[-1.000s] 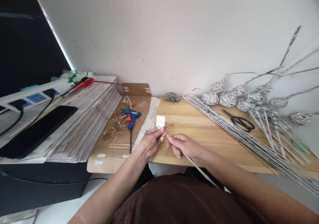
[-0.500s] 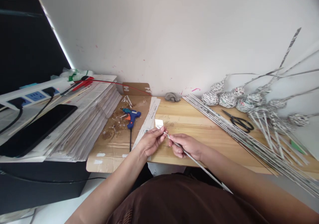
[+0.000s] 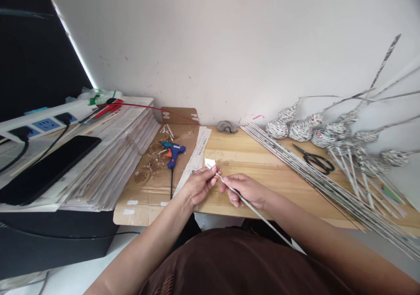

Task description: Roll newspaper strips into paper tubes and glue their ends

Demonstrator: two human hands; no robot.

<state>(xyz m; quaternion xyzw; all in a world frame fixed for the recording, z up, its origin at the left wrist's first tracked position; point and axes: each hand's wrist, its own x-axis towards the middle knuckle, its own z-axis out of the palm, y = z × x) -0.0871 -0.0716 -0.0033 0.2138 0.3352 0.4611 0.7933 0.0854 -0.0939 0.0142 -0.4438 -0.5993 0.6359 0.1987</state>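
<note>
Between my fingers runs a thin rolled newspaper tube (image 3: 262, 217), slanting from the table down toward my right side. My left hand (image 3: 201, 185) pinches its far end, where a small white paper flap (image 3: 210, 161) sticks out past the fingertips. Close by on the right, my right hand (image 3: 241, 190) is closed round the same tube a little farther down. Left of my hands a blue glue gun (image 3: 176, 154) lies on a brown cardboard sheet (image 3: 144, 207). Printed paper strips (image 3: 193, 161) lie just beyond my left hand.
On the left a tall newspaper stack (image 3: 131, 146) carries a black phone (image 3: 52, 166) and a white power strip (image 3: 46, 122). At right lie a bundle of paper tubes (image 3: 305, 177), black scissors (image 3: 316, 161) and several woven paper gourds (image 3: 300, 131). A grey cloth (image 3: 226, 126) sits by the wall.
Both hands keep their hold on the tube in nearly the same place. My right hand's fingers have shifted very slightly; the view has tilted a touch. Nothing else has moved.
</note>
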